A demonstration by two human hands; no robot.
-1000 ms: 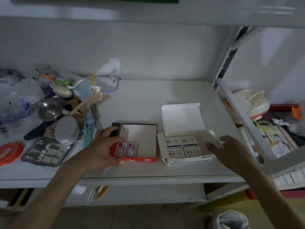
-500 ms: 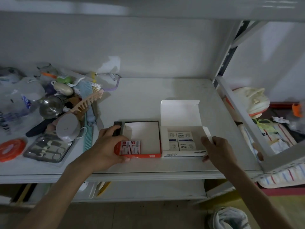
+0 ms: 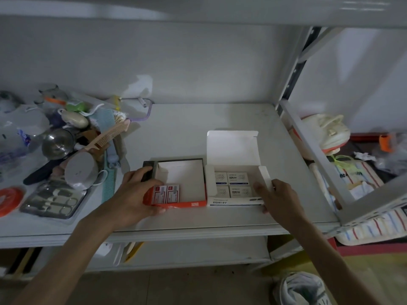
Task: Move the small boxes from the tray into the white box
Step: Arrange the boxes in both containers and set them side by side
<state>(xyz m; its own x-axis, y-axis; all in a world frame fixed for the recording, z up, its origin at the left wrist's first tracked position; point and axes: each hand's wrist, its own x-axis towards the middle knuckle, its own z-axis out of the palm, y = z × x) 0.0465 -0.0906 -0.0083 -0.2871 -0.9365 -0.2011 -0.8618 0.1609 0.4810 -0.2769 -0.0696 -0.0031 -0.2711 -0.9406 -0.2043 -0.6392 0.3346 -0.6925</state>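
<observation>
An orange-walled tray (image 3: 187,204) with a white floor sits near the front of the white shelf. Two small red-and-white boxes (image 3: 168,194) stand side by side in its near left corner. Touching the tray's right side is the white box (image 3: 233,203), its lid flap up at the back, with several small white boxes (image 3: 234,184) inside. My left hand (image 3: 134,195) grips the tray's left end, thumb on the front wall. My right hand (image 3: 278,198) holds the white box's right end at its side flap.
A clutter of toiletries fills the shelf's left part: a pink comb (image 3: 108,136), a metal cup (image 3: 57,144), a grey round lid (image 3: 80,170), a manicure set (image 3: 52,201), an orange disc (image 3: 10,200). The rack's metal post and brace (image 3: 312,155) stand at the right, striped cloth (image 3: 361,219) beyond.
My right hand came in from the right and took hold of the white box's right end. The white box now rests against the tray. My left hand stayed on the tray.
</observation>
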